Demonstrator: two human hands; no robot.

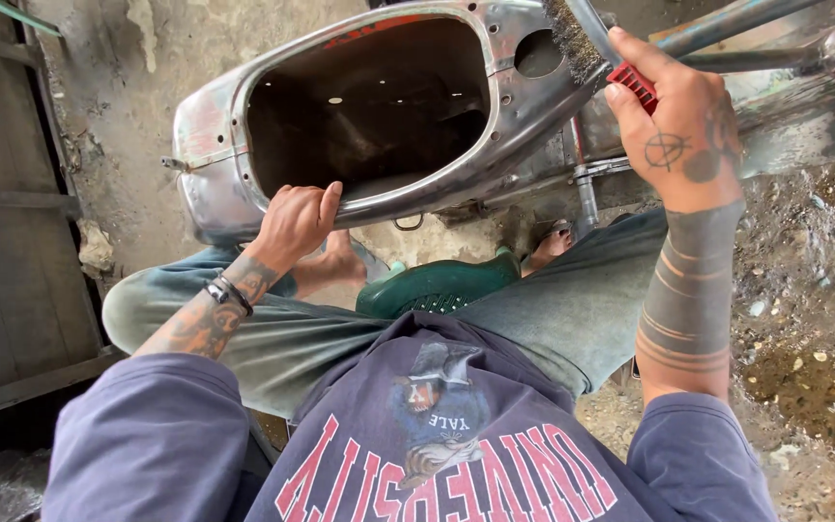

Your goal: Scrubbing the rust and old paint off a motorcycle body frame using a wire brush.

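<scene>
A bare-metal scooter body shell (215,126) with a large open cavity lies on the ground in front of me. My left hand (294,220) grips the near rim of that opening, fingers curled over the edge. My right hand (680,130) is raised at the upper right and holds a wire brush with a red handle (633,83). The brush's bristles (572,39) press against the shell's right rim beside a round hole (537,53). I sit low with my knees apart.
A green plastic stool (437,285) shows between my legs. Metal frame tubes (727,24) run off at the upper right. Dirty concrete ground with rubble lies to the right (814,329), and dark planks (2,242) line the left side.
</scene>
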